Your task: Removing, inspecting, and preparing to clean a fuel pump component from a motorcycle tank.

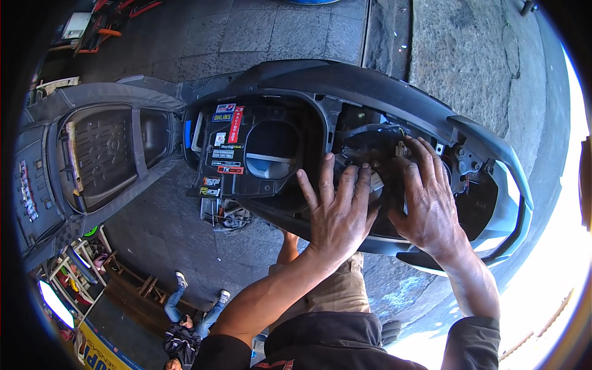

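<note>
One scooter centrally placed; one ribbed seat swung open, left. Two hands over its right cavity: left hand open, fingers spread; right hand bent-fingered, grip undeterminable. Cavity contains one white part between them. Left, one black plastic bin bears several rectangular stickers.

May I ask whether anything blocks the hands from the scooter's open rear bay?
Nothing visible does: the left hand and right hand reach over the rear bay, and the seat lies open to the left.
</note>
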The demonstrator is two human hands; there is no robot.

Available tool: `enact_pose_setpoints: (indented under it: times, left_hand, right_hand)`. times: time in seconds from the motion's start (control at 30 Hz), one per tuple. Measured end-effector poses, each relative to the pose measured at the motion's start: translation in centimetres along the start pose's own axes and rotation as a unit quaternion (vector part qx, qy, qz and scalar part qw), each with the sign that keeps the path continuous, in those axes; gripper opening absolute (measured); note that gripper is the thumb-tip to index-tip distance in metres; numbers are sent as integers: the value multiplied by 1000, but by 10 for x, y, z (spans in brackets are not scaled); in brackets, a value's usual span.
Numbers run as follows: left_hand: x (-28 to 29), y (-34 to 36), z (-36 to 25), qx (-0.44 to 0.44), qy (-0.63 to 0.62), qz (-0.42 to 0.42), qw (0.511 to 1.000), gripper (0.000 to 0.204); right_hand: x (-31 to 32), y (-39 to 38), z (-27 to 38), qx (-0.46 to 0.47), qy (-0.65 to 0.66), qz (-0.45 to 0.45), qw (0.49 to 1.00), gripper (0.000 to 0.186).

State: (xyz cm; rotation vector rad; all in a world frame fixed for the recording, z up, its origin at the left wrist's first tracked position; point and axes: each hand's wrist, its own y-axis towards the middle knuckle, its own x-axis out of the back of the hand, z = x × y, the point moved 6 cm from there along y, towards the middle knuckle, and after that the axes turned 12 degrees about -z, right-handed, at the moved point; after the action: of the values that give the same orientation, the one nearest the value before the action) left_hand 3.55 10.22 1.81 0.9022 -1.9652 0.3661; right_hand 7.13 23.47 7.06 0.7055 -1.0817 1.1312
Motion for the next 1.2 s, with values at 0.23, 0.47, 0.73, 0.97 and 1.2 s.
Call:
enact_pose_setpoints:
  times: [0.23,0.47,0.73,0.97,1.2]
  left_hand:
    - [0,8,-2,-33,19,13,999,83]
    - [-7,14,7,-59,55,68,994,86]
    - [-10,22,6,-85,43,55,994,88]
    - [-12,17,6,-95,55,33,993,77]
    - [-39,-3,18,-24,-103,-5,994,83]
  right_hand:
    - [4,-2,-6,24,3,4,1000,58]
    - [5,-4,-12,25,39,-5,999,59]
    - [1,-6,-8,42,20,-3,999,51]
    - [-23,-20,3,137,59,-34,988,44]
    - [-51,-27,1,88,-122,50,987,49]
